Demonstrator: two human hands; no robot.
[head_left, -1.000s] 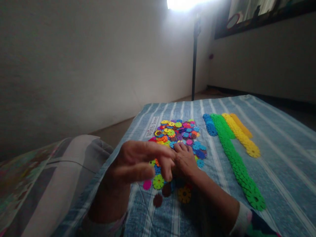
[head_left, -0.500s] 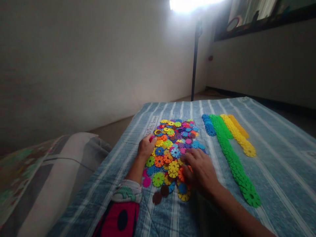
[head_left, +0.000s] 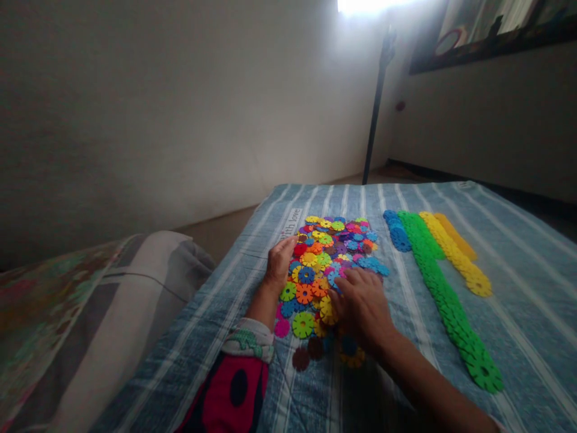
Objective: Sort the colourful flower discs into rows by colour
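Note:
A heap of colourful notched plastic discs (head_left: 304, 293), in yellow, orange, blue, lime, purple and other colours, lies loosely on a blue striped cloth. My left hand (head_left: 280, 263) rests along the heap's left edge, its fingers stretched forward beside a red disc (head_left: 300, 251). Over the heap's right side lies my right hand (head_left: 365, 307), palm down with thumb and fingers apart. It partly covers a yellow disc (head_left: 327, 310); its fingertips touch the discs, and what lies beneath the palm is hidden. Two brown discs (head_left: 300, 359) sit at the near end.
To the right, overlapping discs form a long green row (head_left: 444, 300), a yellow row (head_left: 460, 255), an orange row (head_left: 455, 236) and a short blue row (head_left: 398, 231). A lit lamp stand (head_left: 374, 114) rises behind the striped cloth (head_left: 536, 288). Grey-and-white bedding (head_left: 148, 282) lies left.
The view has swung slightly left, so everything appears further right. My left fingers have slid forward along the heap's edge. My right hand has moved a little left over the discs.

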